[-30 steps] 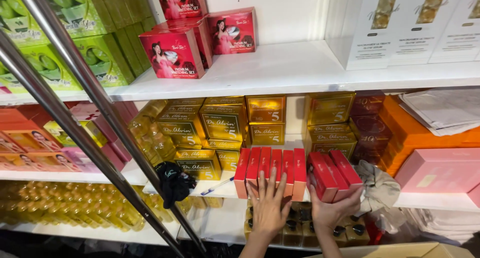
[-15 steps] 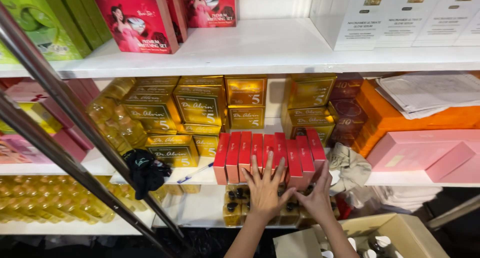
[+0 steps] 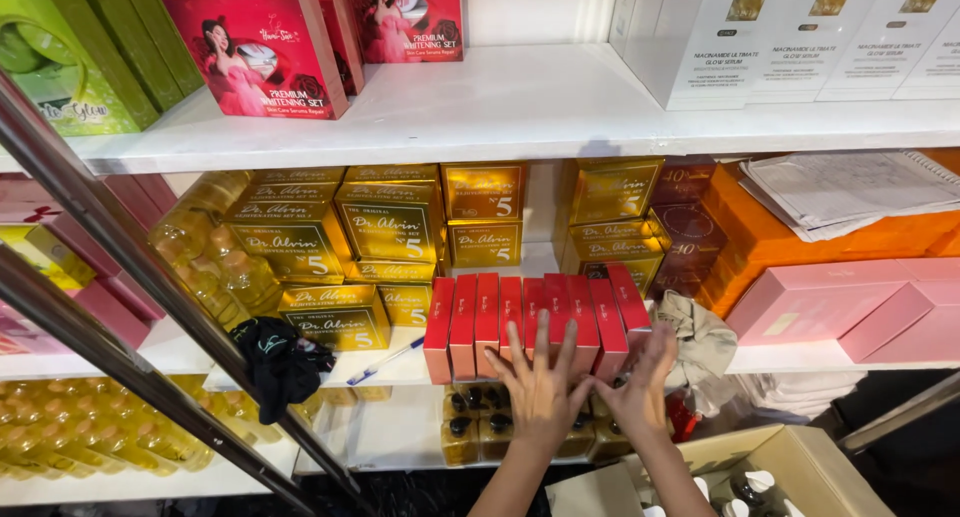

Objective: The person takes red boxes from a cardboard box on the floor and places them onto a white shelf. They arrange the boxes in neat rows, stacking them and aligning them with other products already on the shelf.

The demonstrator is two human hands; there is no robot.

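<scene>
A row of slim red boxes stands upright at the front edge of the middle white shelf. My left hand lies flat with fingers spread against the fronts of the middle boxes. My right hand presses against the rightmost red boxes, which lean to the left onto the row. Neither hand grips a box. Behind the row stand stacked gold boxes.
A black cloth and a pen lie left of the row, a beige cloth to the right. Pink boxes, orange boxes, papers sit right. Two metal bars cross left. An open carton with bottles is below.
My right hand has set the red boxes it held against the right end of the row and let go. The view has shifted so the shelves sit further left and higher.
</scene>
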